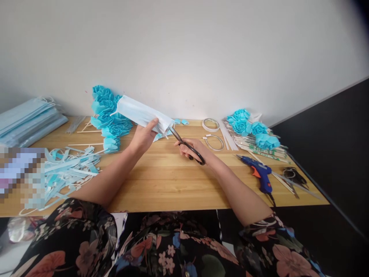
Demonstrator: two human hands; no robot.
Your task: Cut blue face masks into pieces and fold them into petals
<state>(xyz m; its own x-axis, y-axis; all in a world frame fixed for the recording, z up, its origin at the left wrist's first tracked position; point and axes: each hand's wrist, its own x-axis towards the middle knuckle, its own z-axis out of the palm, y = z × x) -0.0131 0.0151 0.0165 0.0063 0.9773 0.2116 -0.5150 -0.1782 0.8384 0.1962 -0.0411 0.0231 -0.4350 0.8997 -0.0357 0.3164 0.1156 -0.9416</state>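
My left hand grips a light blue face mask and holds it up above the wooden table, with its right end pinched between thumb and fingers. My right hand is closed in the black handles of a pair of scissors. The scissor blades point up and left and meet the mask's right edge beside my left thumb.
Blue paper-like flowers lie at the back left, with more flowers on sticks at the back right. A stack of masks and cut mask strips sit left. Tape rolls, a blue glue gun and other scissors lie right.
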